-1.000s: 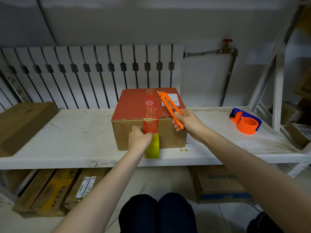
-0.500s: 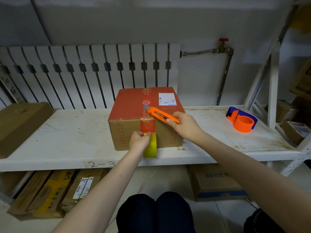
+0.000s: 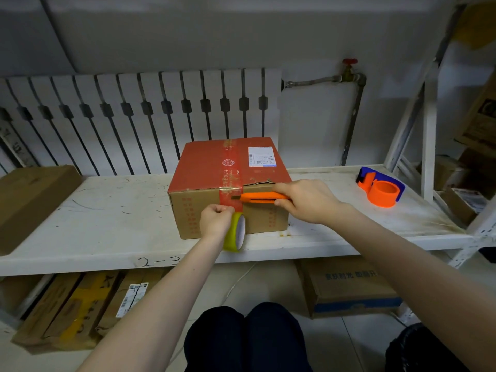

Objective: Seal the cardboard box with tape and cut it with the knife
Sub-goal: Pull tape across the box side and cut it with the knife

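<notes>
Both arms outstretched — left hand [image 3: 216,220] fisted, right hand [image 3: 306,200] in closed grip

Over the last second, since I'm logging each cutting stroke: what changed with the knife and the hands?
The right hand swung the orange knife down from pointing up over the box top to lying level against the front face of the cardboard box, tip at the red tape strip. The left hand kept its grip on the tape roll. The dispenser stayed put.

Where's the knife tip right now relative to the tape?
In the head view, the orange knife lies level in the right hand, its tip at the right edge of the red tape strip on the box front, above the tape roll.
</notes>
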Motion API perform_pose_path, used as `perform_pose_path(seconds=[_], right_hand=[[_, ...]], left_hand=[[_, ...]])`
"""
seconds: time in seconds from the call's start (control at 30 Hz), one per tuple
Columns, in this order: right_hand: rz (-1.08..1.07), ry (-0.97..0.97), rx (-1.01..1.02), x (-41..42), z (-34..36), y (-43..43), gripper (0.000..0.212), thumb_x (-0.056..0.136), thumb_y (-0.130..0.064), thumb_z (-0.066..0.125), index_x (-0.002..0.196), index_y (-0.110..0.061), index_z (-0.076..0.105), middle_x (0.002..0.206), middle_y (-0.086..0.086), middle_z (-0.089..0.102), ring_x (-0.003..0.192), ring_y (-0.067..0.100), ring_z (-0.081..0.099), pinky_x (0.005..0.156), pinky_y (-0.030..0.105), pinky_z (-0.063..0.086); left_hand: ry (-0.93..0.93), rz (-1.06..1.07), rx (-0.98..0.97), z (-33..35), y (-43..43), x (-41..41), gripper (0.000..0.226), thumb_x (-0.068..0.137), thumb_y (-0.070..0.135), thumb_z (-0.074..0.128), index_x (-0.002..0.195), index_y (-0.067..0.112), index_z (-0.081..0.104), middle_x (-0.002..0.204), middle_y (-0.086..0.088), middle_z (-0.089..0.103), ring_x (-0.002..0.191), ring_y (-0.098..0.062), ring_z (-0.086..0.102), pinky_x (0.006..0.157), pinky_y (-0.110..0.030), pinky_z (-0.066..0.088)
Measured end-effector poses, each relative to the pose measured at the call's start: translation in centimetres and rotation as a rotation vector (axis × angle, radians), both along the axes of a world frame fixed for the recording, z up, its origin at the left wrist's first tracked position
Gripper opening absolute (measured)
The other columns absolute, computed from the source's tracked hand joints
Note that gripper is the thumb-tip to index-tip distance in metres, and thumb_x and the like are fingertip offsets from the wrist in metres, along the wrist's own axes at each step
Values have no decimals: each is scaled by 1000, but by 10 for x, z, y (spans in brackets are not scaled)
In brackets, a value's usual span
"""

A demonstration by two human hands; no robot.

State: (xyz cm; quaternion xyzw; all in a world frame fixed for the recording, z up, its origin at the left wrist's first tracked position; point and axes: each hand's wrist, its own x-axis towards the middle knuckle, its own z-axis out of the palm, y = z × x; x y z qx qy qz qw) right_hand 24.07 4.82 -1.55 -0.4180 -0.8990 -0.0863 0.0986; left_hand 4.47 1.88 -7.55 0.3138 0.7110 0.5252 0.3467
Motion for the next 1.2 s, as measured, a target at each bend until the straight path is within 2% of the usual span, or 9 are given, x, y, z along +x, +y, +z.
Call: perform_pose_path(seconds=[0.33, 0.47, 0.6, 0.7, 0.8, 0.97, 1.03, 1.1, 1.2], right_hand=[[-27, -210, 222, -11, 13, -7, 22, 96, -36, 44, 113, -24, 51, 99, 1, 65, 80, 19, 62, 67, 29, 51], [-20, -102, 122, 5, 27, -12, 28, 95, -46, 40, 114, -28, 50, 97, -3, 64, 77, 15, 58, 66, 27, 49], [-174, 172, 147, 13, 33, -5, 28, 93, -45, 39, 110, -28, 53, 85, -3, 63, 73, 18, 59, 56, 22, 40], [-325, 289, 118, -7, 22, 12, 39, 96, -37, 34, 130, -22, 42, 105, 8, 59, 90, 28, 60, 70, 33, 47], [-348, 171, 35, -34, 9, 30, 50, 97, -34, 39, 143, -17, 28, 122, 16, 50, 108, 33, 53, 85, 42, 46], [-291, 146, 75, -63, 3, 50, 57, 93, -29, 52, 144, -17, 28, 149, 8, 35, 140, 26, 25, 114, 53, 15], [-73, 177, 81, -76, 1, 44, 40, 93, -23, 48, 133, -18, 47, 139, 4, 49, 132, 25, 39, 111, 48, 26], [83, 161, 49, -84, -5, 36, 29, 93, -23, 48, 119, -20, 61, 124, 1, 62, 116, 23, 54, 96, 39, 41], [54, 213, -9, -85, -17, 33, 27, 91, -28, 53, 113, -22, 67, 121, -3, 65, 113, 20, 57, 84, 35, 48]], left_hand=[[135, -3, -29, 4, 2, -1, 18, 82, 19, 59, 67, 16, 49, 65, 3, 50, 70, -20, 49, 69, -28, 38], [131, -20, -30, 8, 2, -3, 19, 81, 15, 58, 66, 15, 47, 63, 2, 46, 58, -14, 42, 55, -27, 34], [90, -51, -47, 9, 2, -5, 25, 81, 15, 59, 61, 17, 44, 61, 0, 45, 60, -18, 44, 58, -28, 36], [56, -64, -53, 9, 2, -8, 21, 78, 16, 61, 62, 17, 48, 64, -1, 51, 71, -24, 51, 71, -31, 43], [52, -80, -51, 10, 1, -11, 17, 78, 16, 63, 65, 17, 51, 67, -1, 54, 75, -24, 54, 77, -34, 47], [64, -93, -41, 11, 0, -16, 17, 76, 17, 63, 63, 16, 53, 64, 1, 53, 73, -24, 54, 78, -36, 49], [98, -96, -30, 11, 1, -19, 16, 77, 17, 62, 63, 16, 54, 61, 2, 53, 71, -23, 53, 75, -35, 48], [145, -89, -19, 10, 2, -22, 24, 79, 21, 63, 58, 18, 50, 58, 4, 51, 66, -21, 52, 70, -30, 44], [225, -104, -10, 8, 2, -25, 25, 80, 23, 65, 59, 19, 52, 59, 8, 54, 61, -14, 51, 61, -26, 40]])
